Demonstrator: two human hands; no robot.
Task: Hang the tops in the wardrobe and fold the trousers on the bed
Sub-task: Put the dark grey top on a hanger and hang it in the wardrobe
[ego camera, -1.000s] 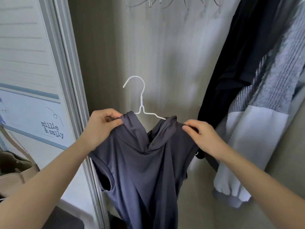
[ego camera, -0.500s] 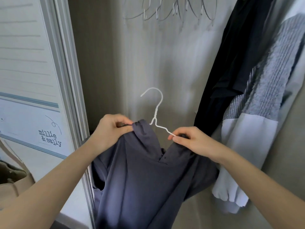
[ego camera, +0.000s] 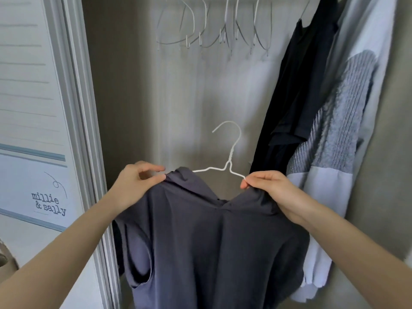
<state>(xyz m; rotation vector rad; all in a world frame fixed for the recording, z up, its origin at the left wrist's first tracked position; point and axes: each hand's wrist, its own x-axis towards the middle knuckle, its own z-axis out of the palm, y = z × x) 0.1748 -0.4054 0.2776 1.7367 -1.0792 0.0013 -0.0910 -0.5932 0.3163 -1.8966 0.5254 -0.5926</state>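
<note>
Head view: both hands (ego camera: 138, 184) (ego camera: 267, 190) pinch grey top (ego camera: 211, 241) on white hanger (ego camera: 229, 161).

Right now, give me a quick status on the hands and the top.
Left hand and right hand pinch the grey top at the shoulders. White hanger inside, not yet hung. Empty hangers above.
</note>
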